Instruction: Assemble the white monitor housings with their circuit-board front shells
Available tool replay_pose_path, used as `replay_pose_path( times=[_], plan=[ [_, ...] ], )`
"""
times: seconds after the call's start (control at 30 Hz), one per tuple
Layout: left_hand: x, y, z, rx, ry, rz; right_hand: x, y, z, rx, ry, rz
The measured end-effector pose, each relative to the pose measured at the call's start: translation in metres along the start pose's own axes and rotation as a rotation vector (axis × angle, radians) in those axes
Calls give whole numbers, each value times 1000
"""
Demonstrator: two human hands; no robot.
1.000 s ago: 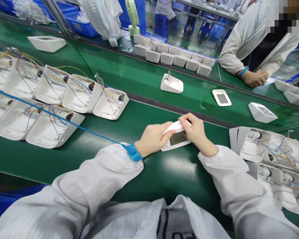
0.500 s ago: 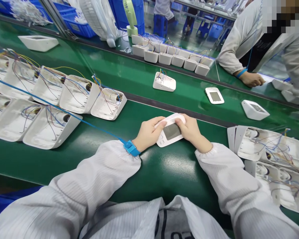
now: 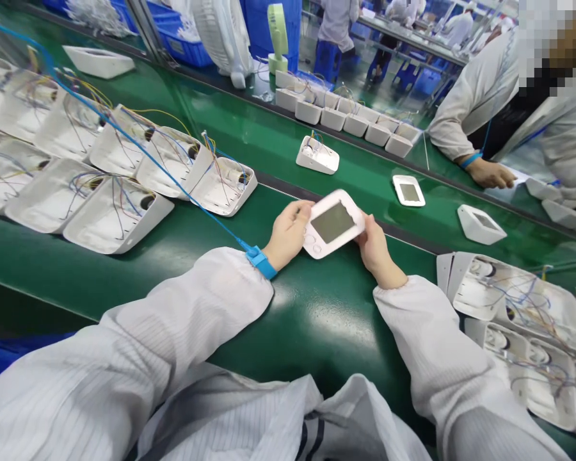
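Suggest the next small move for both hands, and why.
Probably turn the white display panel over: its screen faces the camera, its back is out of view, and the left hand and right hand grip opposite ends, which should steady a turn.

Wht striped slvs (image 3: 187, 326), blu wrist strap (image 3: 262, 261) w/ cord (image 3: 212, 215).

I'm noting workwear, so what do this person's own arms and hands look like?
Loose white sleeves of finely striped fabric, gathered at the ends, cover both arms. The left hand and right hand are gloveless. A bright blue wristband is worn on the left, with a thin blue cord leading from it.
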State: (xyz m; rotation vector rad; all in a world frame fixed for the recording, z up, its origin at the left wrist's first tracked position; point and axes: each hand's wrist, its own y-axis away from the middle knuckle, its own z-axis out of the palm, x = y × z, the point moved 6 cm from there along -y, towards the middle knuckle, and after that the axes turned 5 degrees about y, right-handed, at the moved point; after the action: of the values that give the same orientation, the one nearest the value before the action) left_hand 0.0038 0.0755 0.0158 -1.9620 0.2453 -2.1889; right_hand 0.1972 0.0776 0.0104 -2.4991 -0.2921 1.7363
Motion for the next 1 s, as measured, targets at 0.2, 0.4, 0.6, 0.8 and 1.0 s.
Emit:
replay_pose_path(
  times=[0.2, 0.4, 0.6, 0.8, 1.0],
  plan=[
    [-12, -4, 6, -64, 40, -7, -9, 6, 11, -33, -62, -77],
    [6, -2, 6, -121, -239, 297, -35, 18, -9, 217, 408, -387],
    [11, 0, 4, -201, -356, 376, -45, 21, 7, 98, 528, -563],
    [9, 0, -1, -192, -366, 317, -51, 19, 11, 65, 529, -610],
    [8, -1, -1, -176, -378, 290, -51, 18, 11, 94, 538, -590]
  ],
)
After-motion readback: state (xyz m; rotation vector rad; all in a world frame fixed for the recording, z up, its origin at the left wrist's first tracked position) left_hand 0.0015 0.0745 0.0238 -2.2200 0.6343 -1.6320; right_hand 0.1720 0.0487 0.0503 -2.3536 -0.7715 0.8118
